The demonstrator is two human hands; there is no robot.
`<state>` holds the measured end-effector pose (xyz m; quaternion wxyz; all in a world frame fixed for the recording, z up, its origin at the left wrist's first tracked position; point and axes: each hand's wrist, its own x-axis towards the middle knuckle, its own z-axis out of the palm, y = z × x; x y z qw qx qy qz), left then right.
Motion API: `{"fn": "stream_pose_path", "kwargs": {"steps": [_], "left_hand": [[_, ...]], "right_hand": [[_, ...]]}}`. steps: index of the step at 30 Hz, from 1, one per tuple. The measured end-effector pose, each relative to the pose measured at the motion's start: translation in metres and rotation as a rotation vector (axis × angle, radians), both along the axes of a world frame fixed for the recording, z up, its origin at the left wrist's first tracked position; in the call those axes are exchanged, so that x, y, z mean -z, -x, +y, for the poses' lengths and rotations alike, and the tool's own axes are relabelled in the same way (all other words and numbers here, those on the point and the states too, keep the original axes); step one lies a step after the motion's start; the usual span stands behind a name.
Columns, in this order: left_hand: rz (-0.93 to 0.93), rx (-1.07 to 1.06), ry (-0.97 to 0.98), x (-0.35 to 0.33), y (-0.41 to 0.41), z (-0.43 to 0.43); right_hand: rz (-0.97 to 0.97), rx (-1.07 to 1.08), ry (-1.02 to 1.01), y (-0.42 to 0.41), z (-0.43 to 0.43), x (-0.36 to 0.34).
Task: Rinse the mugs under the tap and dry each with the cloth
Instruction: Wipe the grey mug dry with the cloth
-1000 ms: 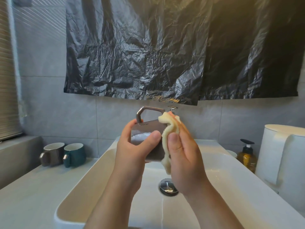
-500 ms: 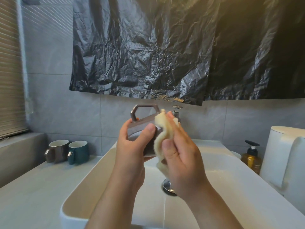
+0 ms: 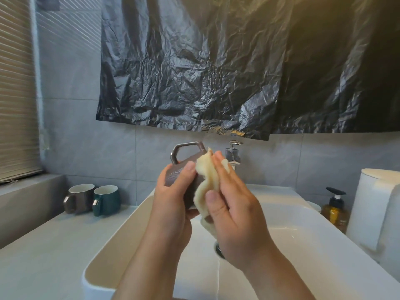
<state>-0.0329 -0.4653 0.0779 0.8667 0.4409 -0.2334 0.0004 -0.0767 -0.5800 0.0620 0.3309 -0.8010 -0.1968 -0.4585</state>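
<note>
While left hand (image 3: 173, 204) clasps the grey mug (image 3: 187, 159), right hand (image 3: 234, 215) pinches the cloth (image 3: 206, 178).

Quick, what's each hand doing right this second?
Left hand: closed, gripping the grey mug.
Right hand: closed, pinching the cloth against the mug.

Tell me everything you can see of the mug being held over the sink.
The held mug is dark grey-brown, with a glossy wall that looks ceramic and a squared, silvery handle that looks like metal. The handle points upward, so the mug seems tipped on its side above the white sink. The left hand grips its body, thumb across the wall. The right hand holds a pale yellow cloth against its right side. Hands and cloth hide its rim, inside and base.
</note>
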Motion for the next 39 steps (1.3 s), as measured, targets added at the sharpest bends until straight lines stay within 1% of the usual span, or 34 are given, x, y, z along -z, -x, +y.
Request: {"fn": "stream_pose_path", "kwargs": {"steps": [2, 3, 5, 7, 9, 12, 14, 16, 18, 21, 23, 26, 28, 30, 33, 35, 37, 39], "left_hand": [[0.003, 0.0, -0.018, 0.001, -0.001, 0.001], [0.0, -0.003, -0.034, 0.0, 0.0, 0.001], [-0.019, -0.001, -0.066, 0.001, 0.0, 0.0], [-0.044, 0.012, -0.089, 0.002, -0.001, -0.001], [-0.033, 0.006, -0.09, 0.002, -0.001, -0.001], [0.011, -0.033, -0.056, 0.002, -0.003, 0.001], [0.033, -0.06, -0.027, 0.0, -0.004, 0.005], [0.026, -0.07, -0.029, -0.002, -0.006, 0.01], [-0.003, -0.066, -0.063, -0.005, -0.005, 0.015], [-0.053, -0.051, -0.12, -0.007, -0.002, 0.017], [-0.074, -0.041, -0.13, -0.007, -0.001, 0.015], [-0.045, -0.08, -0.079, -0.006, -0.002, 0.009], [0.001, -0.109, -0.022, -0.005, -0.003, 0.007], [0.015, -0.11, -0.006, -0.004, -0.004, 0.006], [0.016, -0.063, -0.084, -0.003, -0.002, 0.006], [0.005, -0.033, -0.138, -0.002, -0.002, 0.005], [-0.01, -0.011, -0.172, -0.002, -0.001, 0.004], [-0.02, -0.006, -0.198, -0.002, 0.001, 0.002]], "right_hand": [[0.026, -0.009, -0.002, -0.002, 0.0, 0.001], [0.061, -0.028, -0.05, -0.002, -0.002, 0.001], [0.165, -0.096, -0.213, -0.002, -0.007, -0.001], [0.219, -0.118, -0.331, -0.003, -0.011, -0.001], [0.226, -0.109, -0.339, -0.003, -0.011, -0.002], [0.239, -0.018, -0.249, 0.0, -0.007, -0.002], [0.205, 0.046, -0.204, 0.001, -0.003, 0.0], [0.163, 0.061, -0.211, 0.0, -0.003, 0.002], [0.166, 0.013, -0.236, 0.0, -0.003, 0.002], [0.258, -0.142, -0.315, -0.002, -0.003, 0.004], [0.294, -0.204, -0.346, -0.003, -0.004, 0.004], [0.279, -0.195, -0.356, -0.002, -0.004, 0.002], [0.243, -0.155, -0.335, -0.001, -0.004, 0.0], [0.234, -0.15, -0.313, -0.001, -0.004, 0.0], [0.285, -0.216, -0.391, -0.001, -0.006, -0.001], [0.308, -0.221, -0.443, -0.001, -0.012, -0.004], [0.26, -0.189, -0.5, -0.001, -0.017, -0.007], [0.147, -0.085, -0.568, -0.001, -0.019, -0.011]]}}
